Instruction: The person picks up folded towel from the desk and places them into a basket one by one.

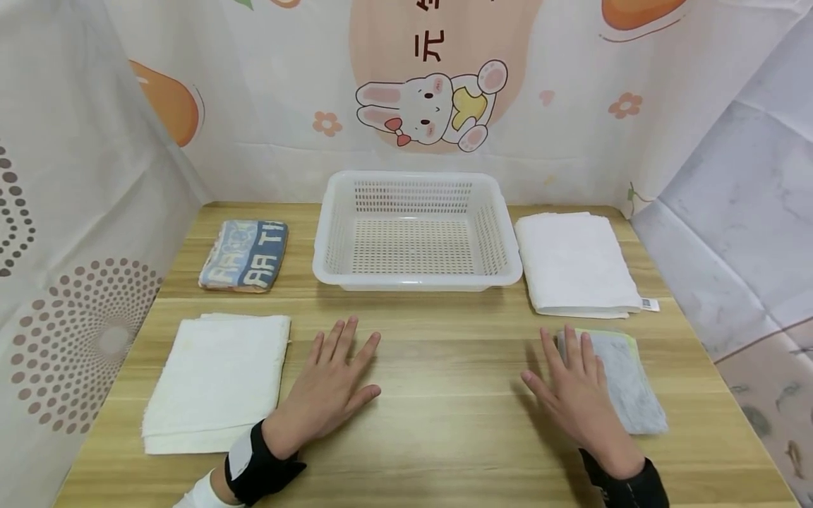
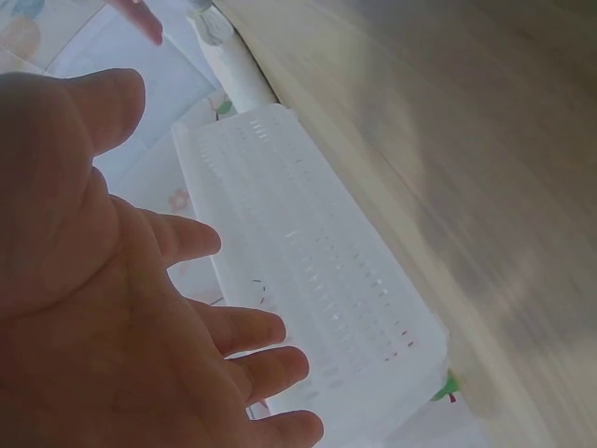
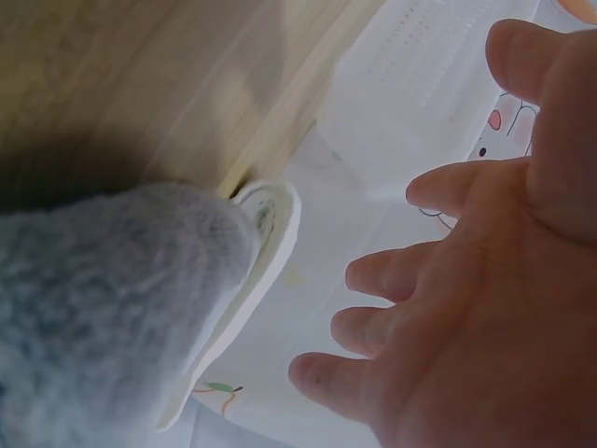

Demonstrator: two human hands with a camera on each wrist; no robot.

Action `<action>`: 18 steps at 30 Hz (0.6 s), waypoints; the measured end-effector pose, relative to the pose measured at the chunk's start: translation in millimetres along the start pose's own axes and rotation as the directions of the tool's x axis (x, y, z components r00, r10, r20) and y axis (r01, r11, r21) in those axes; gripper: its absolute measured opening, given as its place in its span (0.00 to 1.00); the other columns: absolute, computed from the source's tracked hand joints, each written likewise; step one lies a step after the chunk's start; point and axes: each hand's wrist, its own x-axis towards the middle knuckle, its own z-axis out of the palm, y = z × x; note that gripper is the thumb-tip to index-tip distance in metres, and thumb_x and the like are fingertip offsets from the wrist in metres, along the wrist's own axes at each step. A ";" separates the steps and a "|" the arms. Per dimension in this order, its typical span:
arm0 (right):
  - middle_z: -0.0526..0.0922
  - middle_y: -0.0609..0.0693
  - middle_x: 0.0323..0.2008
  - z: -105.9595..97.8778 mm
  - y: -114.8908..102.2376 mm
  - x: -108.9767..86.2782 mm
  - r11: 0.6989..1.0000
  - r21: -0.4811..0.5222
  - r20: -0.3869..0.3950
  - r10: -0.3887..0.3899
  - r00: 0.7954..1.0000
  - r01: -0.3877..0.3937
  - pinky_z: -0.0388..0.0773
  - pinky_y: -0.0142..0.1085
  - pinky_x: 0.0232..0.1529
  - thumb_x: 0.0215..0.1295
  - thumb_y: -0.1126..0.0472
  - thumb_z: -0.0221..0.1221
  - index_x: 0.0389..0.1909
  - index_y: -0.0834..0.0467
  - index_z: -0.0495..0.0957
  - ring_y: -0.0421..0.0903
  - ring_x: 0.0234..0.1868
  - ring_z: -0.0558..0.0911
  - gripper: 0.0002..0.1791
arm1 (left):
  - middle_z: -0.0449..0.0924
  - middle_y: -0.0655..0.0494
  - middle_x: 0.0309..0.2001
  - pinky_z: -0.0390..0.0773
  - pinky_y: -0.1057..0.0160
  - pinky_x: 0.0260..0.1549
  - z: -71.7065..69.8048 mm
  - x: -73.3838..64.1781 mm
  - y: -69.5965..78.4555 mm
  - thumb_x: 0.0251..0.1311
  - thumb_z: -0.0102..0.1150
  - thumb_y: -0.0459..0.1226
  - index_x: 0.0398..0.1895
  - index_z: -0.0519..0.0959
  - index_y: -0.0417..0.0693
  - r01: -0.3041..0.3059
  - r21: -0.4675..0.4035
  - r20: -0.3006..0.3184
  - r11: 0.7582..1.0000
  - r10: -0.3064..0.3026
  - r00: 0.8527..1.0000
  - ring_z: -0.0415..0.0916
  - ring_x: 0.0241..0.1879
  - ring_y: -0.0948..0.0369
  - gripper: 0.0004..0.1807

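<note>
My left hand (image 1: 327,391), fingers spread and holding nothing, is over the table just right of a folded white towel (image 1: 219,381). On the other side my right hand (image 1: 578,395), fingers also straight, overlaps the left edge of a folded grey cloth (image 1: 625,381) in the head view. In the right wrist view the grey cloth (image 3: 121,299) looms large beside the open palm (image 3: 485,308). A white plastic basket (image 1: 413,282) stands beyond and between the hands, with nothing inside it. The left wrist view shows the left palm (image 2: 93,299) with the basket (image 2: 308,252) behind it.
A folded blue patterned towel (image 1: 244,255) lies left of the basket. Right of the basket is another folded white towel (image 1: 578,264) with a small tag. The wooden table (image 1: 438,423) ends at a printed curtain (image 1: 267,106) at the back.
</note>
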 end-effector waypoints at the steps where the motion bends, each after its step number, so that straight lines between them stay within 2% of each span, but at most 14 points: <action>1: 0.36 0.73 0.76 0.2 1.0 -0.1 1.000 0.003 0.002 0.004 1.000 -0.004 0.37 0.74 0.65 0.74 0.41 0.52 0.79 0.59 0.45 0.74 0.74 0.33 0.45 | 0.48 0.32 0.76 0.51 0.35 0.68 0.2 -0.3 -0.3 0.67 0.55 0.57 0.77 0.59 0.50 0.002 -0.001 0.003 1.000 -0.002 1.000 0.49 0.74 0.38 0.40; 18: 0.37 0.74 0.75 -1.8 12.1 -3.2 1.000 0.019 -0.030 0.013 0.999 -0.013 0.36 0.75 0.64 0.75 0.42 0.50 0.79 0.59 0.43 0.76 0.73 0.33 0.44 | 0.47 0.33 0.76 0.51 0.35 0.68 -0.2 1.0 0.8 0.68 0.54 0.58 0.78 0.58 0.51 0.015 -0.007 0.025 1.000 -0.015 1.000 0.46 0.75 0.38 0.40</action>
